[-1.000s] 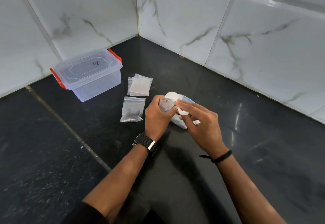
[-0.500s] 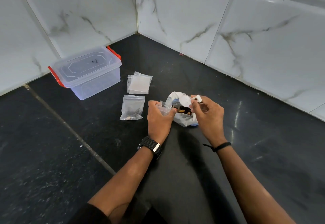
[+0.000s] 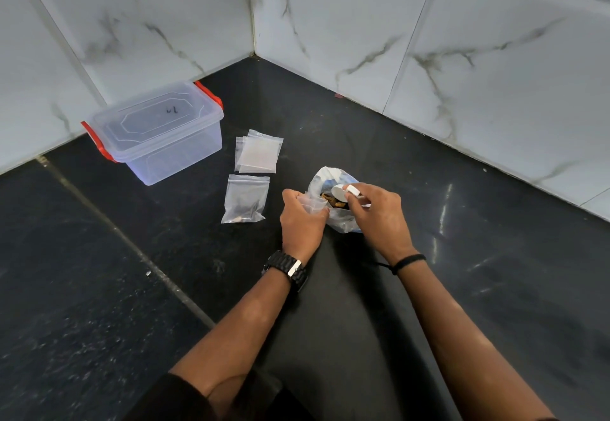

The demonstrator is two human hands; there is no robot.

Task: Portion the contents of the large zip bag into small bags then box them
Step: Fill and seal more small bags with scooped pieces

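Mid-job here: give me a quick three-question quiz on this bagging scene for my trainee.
1. True or false: the lid is on the plastic box.
2. What does the right hand hold? A) white scoop B) scissors C) marker
3. How many filled small bags lie on the floor?

Key:
1. True.
2. A: the white scoop, over the open large zip bag. The left hand holds a small bag.
3. One, the filled small bag, near the stack of empty bags.
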